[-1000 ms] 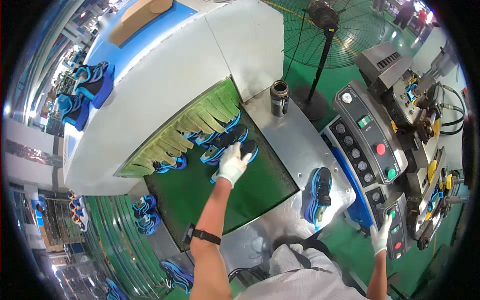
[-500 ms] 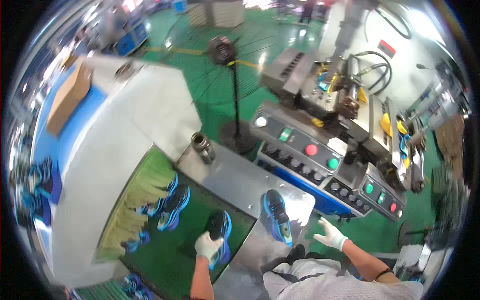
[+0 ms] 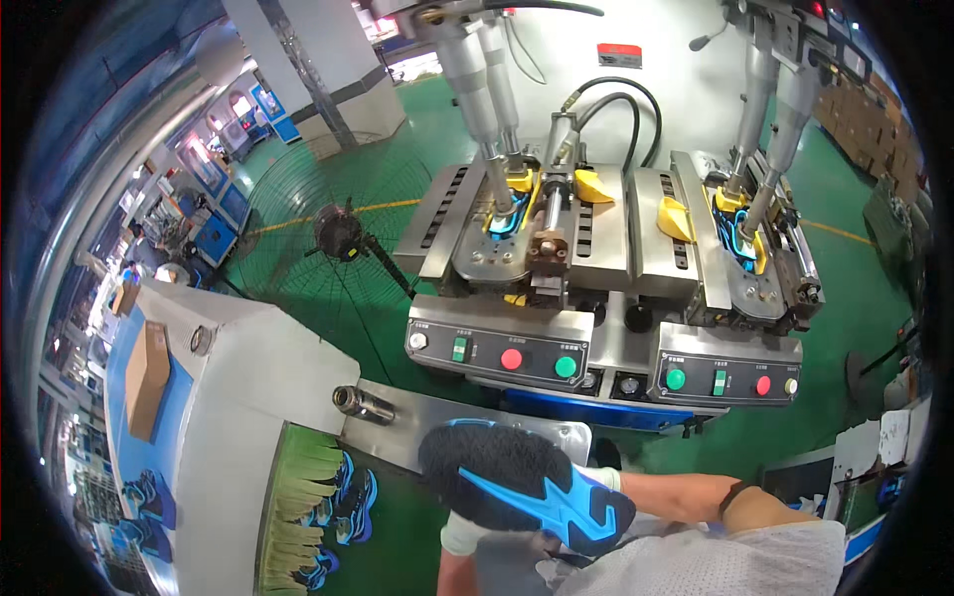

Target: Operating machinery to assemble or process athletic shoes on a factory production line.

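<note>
A sneaker (image 3: 517,477) with a black and bright blue sole is held up in front of me, sole toward the view. My left hand (image 3: 462,536), in a white glove, is closed on its lower left side, the fingers hidden behind the shoe. My right hand (image 3: 601,478), also gloved, grips the shoe's right part, mostly covered by the sole. Behind the shoe lies a metal shelf (image 3: 407,422) with a steel cylinder (image 3: 364,404) on it. More black and blue sneakers (image 3: 358,507) sit on the green belt by the bristle curtain (image 3: 298,497).
Ahead stands a two-station press with clamped shoes (image 3: 509,217) and button panels (image 3: 497,353), (image 3: 730,375). A standing fan (image 3: 340,231) is behind the shelf. On the left, a white machine housing (image 3: 248,387) and a cardboard piece (image 3: 147,382) lie beside further shoes (image 3: 149,497).
The view has turned toward the press. My left hand has left the belt, and my right hand has gone from open to gripping. The sneaker is now raised, sole showing; the shelf's shoe is no longer visible there.
</note>
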`<state>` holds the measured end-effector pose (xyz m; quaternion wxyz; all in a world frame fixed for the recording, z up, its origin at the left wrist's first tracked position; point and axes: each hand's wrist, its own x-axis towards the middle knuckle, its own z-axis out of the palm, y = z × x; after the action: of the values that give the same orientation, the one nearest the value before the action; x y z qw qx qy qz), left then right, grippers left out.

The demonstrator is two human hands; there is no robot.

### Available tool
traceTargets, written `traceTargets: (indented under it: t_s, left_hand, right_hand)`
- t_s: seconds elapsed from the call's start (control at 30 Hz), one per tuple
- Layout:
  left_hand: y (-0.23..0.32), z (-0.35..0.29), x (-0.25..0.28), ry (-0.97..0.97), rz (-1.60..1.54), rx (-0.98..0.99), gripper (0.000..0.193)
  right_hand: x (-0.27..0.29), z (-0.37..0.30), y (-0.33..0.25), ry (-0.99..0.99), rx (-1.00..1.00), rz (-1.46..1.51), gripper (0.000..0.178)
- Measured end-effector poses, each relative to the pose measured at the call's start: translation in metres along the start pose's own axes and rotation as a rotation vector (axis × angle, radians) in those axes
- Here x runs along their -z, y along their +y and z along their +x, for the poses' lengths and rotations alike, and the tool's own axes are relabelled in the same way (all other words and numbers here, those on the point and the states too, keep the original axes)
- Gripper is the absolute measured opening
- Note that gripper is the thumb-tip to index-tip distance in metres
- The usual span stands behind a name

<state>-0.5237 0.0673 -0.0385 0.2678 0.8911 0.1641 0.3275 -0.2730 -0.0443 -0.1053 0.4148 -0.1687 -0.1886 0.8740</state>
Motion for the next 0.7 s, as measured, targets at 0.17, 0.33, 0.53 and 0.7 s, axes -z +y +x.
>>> traceTargets:
  t_s: [0.17, 0.33, 0.53, 0.7]
  left_hand:
    - [0.047, 0.154, -0.014, 0.165, -0.554, 0.49, 0.054]
    - [0.002, 0.219, -0.037, 0.36, -0.444, 0.503, 0.063]
    - [-0.059, 0.315, -0.051, 0.299, -0.322, 0.506, 0.068]
    - [-0.117, 0.374, -0.067, 0.309, -0.325, 0.531, 0.071]
  right_hand:
    - [-0.017, -0.078, -0.11, 0.269, 0.276, -0.253, 0.046]
    - [-0.017, -0.157, -0.151, 0.328, 0.513, -0.084, 0.076]
    - [-0.008, -0.167, -0.164, 0.402, 0.799, 0.079, 0.086]
    - [-0.001, -0.168, -0.151, 0.506, 0.903, 0.124, 0.081]
